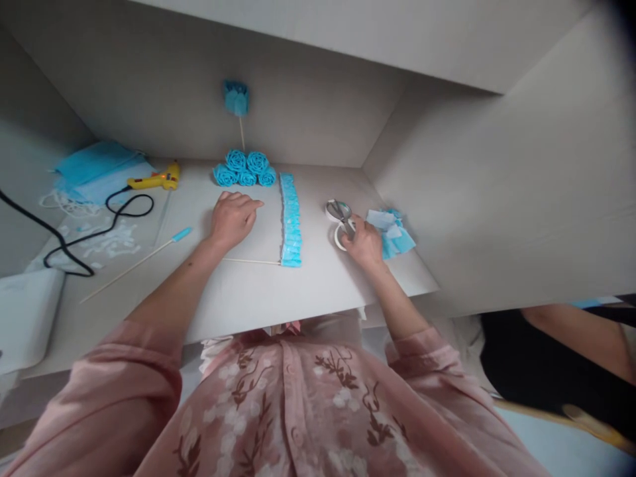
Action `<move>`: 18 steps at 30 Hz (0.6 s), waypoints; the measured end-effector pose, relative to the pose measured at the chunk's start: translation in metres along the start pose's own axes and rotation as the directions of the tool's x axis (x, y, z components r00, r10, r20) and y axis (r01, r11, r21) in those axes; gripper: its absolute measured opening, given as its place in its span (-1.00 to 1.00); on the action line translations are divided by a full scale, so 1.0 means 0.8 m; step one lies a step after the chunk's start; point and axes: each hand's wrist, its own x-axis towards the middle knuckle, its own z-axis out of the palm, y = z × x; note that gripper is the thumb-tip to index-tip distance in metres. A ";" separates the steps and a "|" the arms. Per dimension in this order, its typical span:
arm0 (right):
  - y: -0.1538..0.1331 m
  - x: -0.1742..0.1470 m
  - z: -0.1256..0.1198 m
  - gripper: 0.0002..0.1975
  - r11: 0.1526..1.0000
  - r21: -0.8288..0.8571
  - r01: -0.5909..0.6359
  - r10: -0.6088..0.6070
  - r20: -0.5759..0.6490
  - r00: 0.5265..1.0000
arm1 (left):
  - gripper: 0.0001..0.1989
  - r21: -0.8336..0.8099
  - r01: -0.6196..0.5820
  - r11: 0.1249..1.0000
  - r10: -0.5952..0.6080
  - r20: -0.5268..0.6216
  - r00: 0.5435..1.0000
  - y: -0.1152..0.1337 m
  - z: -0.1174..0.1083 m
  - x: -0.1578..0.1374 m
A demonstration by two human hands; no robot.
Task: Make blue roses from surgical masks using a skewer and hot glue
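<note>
Looking down at a pale grey tabletop (pixel 238 298), with a long bright-blue strip of gathered, crinkled material (pixel 291 218) laid on it from back to front. Just left of the strip, holding the left hand (pixel 233 217) palm down, fingers loosely curled and index finger stretched toward it; cannot tell whether gripping anything underneath. To the right of the strip, reaching with the right hand (pixel 365 242) to grey metal scissors (pixel 350 229), thumb and fingers set about them; cannot tell whether clasping firmly or only touching. Also right of the strip, beside the scissors, seeing two white ring-shaped rolls (pixel 338 237), and farther right a loose heap of blue and white scraps (pixel 397 244).

At the strip's near end, coming in from the left, a thin pale stick (pixel 256 262); cannot tell whether joined to it. Back and left of the strip, five rolled bright-blue flowers (pixel 246 176) stacked two over three, with a single blue flower on an upright stick (pixel 236 98) rising behind. Farther left of the strip, a blue-tipped pale stick (pixel 134 270), a yellow glue gun with a black cord (pixel 154 180), and blue sheets with white loops (pixel 99 165).
</note>
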 end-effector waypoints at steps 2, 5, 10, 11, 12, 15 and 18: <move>0.008 0.000 0.002 -0.37 0.998 0.063 -0.024 0.024 0.001 1.000 | -0.65 -0.010 -0.005 1.000 0.005 0.001 1.000 0.004 -0.001 0.000; 0.024 -0.004 0.000 -0.35 0.995 0.091 -0.051 0.054 -0.031 0.998 | -0.64 -0.021 -0.025 0.999 0.025 0.001 1.000 0.008 -0.001 0.001; 0.042 -0.033 -0.007 -0.35 0.990 0.097 0.102 -0.092 -0.103 0.990 | -0.64 -0.080 -0.014 0.997 0.014 -0.001 1.000 0.005 0.005 -0.001; 0.042 -0.039 -0.007 -0.35 0.981 0.108 0.159 -0.148 -0.099 0.984 | -0.64 -0.089 -0.010 0.996 0.010 -0.001 1.000 0.004 0.006 -0.002; 0.041 -0.044 -0.007 -0.36 0.972 0.116 0.207 -0.197 -0.089 0.976 | -0.64 -0.091 -0.009 0.996 0.008 -0.001 1.000 0.003 0.008 -0.003; 0.037 -0.050 -0.004 -0.39 0.960 0.095 0.264 -0.261 -0.041 0.964 | -0.63 -0.077 -0.018 0.997 0.018 0.006 1.000 0.003 0.010 -0.004; 0.035 -0.049 -0.002 -0.42 0.962 0.047 0.270 -0.271 0.013 0.963 | -0.63 -0.073 -0.021 0.997 0.022 0.009 1.000 0.004 0.010 -0.004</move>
